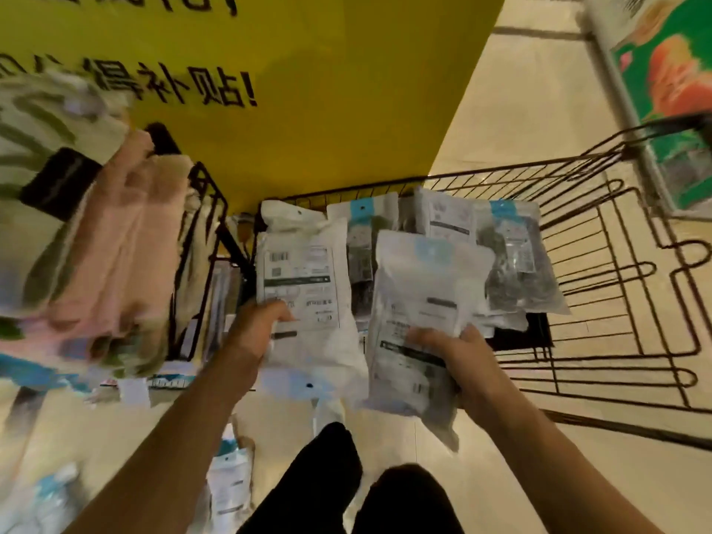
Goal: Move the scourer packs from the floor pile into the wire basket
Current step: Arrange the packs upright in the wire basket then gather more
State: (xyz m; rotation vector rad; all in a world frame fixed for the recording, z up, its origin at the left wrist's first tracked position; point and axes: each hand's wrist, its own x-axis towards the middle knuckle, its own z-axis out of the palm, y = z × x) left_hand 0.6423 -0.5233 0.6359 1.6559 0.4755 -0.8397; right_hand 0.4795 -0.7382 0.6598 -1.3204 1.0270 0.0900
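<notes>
The floor [520, 121] is pale, glossy tile with dark seams; a wire basket [616, 302] stands on it at right, holding scourer packs [512, 256]; more packs [229, 483] lie loose on the tiles at lower left; a yellow sign [308, 90] with black characters rises behind; a green printed board [670, 82] stands at far right.

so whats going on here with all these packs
A person is loading scourer packs into a wire basket. The left hand grips one white pack and the right hand grips another, both held at the basket's near end. Several packs already lie inside, and more remain on the floor.
</notes>
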